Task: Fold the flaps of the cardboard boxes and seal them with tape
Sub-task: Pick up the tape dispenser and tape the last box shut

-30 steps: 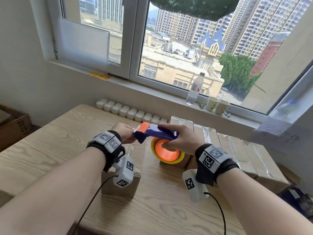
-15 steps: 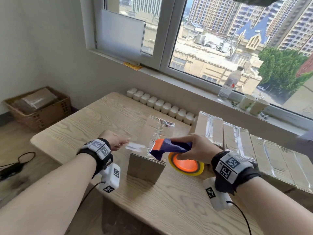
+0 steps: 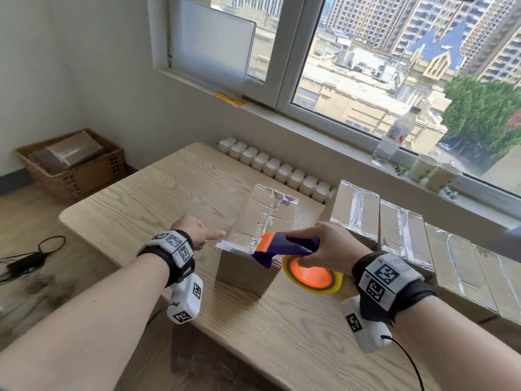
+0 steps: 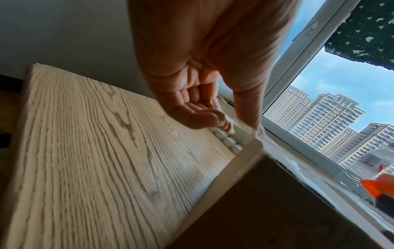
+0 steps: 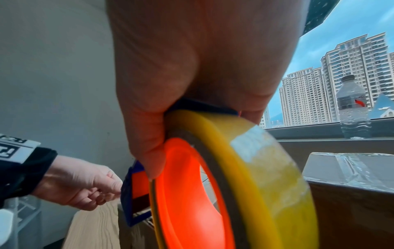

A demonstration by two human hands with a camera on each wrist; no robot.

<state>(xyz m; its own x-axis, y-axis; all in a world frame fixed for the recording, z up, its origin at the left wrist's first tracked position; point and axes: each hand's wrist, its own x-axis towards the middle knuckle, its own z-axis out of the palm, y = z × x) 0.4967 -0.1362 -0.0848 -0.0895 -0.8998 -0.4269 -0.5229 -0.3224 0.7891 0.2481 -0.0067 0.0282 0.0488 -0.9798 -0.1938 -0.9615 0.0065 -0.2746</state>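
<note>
- Nearest to us, our right hand [image 3: 324,246] wraps round the blue handle of the tape dispenser [image 3: 284,246], fingers curled over the top and thumb underneath, so it has a firm hold.
- The dispenser's orange tip sits at the near edge of the cardboard box [image 3: 253,249], and its yellow roll with the orange hub [image 3: 311,273] hangs just right of the box's near corner.
- Our left hand [image 3: 197,232] is just left of the box, at the level of its top. The forefinger and thumb come together on the loose end of the clear tape [image 3: 225,244], which sticks out past the box's near left corner; the other fingers curl loosely.
- From the left wrist view the thumb tip [image 4: 257,129] touches the tape at the box's top edge.
- The box stands on the wooden table [image 3: 141,210], flaps down, with a shiny strip of tape along the middle of its top.
- Right of the box lies a row of taped boxes [image 3: 400,230], side by side.
- Behind the box, at the table's far edge, runs a line of small white containers [image 3: 270,165].
- Far left of the box, a brown basket [image 3: 76,165] sits on the floor.
- Beyond the box, on the windowsill, stand a plastic bottle [image 3: 394,136] and two paper cups [image 3: 434,170].
</note>
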